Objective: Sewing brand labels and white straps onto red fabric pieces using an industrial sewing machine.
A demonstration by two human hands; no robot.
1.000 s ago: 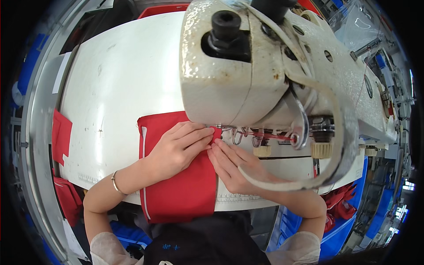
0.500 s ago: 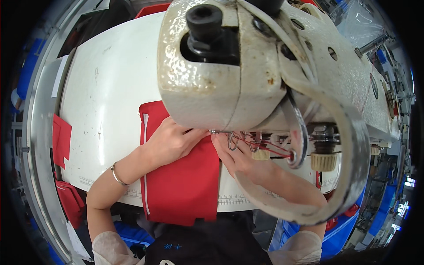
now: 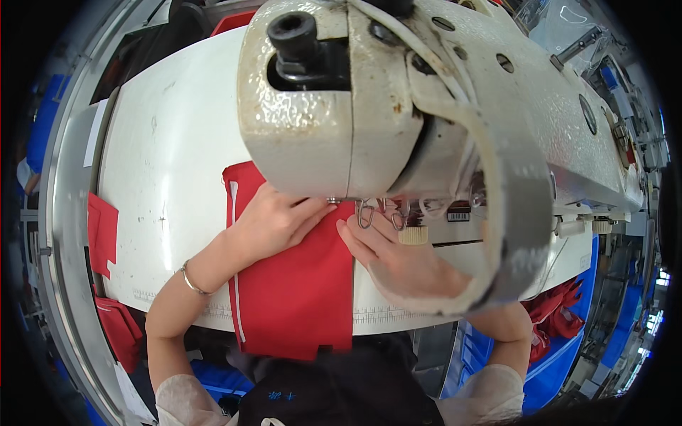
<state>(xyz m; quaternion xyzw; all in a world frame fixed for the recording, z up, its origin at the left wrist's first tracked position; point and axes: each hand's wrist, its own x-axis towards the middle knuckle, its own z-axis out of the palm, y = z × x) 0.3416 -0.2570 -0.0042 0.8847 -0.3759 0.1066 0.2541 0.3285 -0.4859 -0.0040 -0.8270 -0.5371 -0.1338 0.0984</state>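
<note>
A red fabric piece (image 3: 295,305) with a white strip down its left side lies under the head of a white sewing machine (image 3: 305,149). My left hand (image 3: 273,224) rests on the cloth, its closed fingers pressing it close to the needle area, which the machine head partly hides. On the right edge of the cloth, my right hand (image 3: 398,259) holds it with fingertips pressed together. Wire thread guides (image 3: 364,214) and the machine's curved guard (image 3: 522,213) cover parts of that hand. The thumbs are mostly out of sight.
Red cloth pieces (image 3: 103,234) lie at the table's left edge, with more red fabric (image 3: 119,330) below. A blue bin (image 3: 568,355) with crumpled red cloth stands at the right. A printed ruler scale (image 3: 383,312) runs along the front of the white table (image 3: 170,177).
The machine head appears farther left in view. The metal lever with red thread, visible earlier, no longer shows. Both hands stay on the cloth, with the right fingertips slightly lower.
</note>
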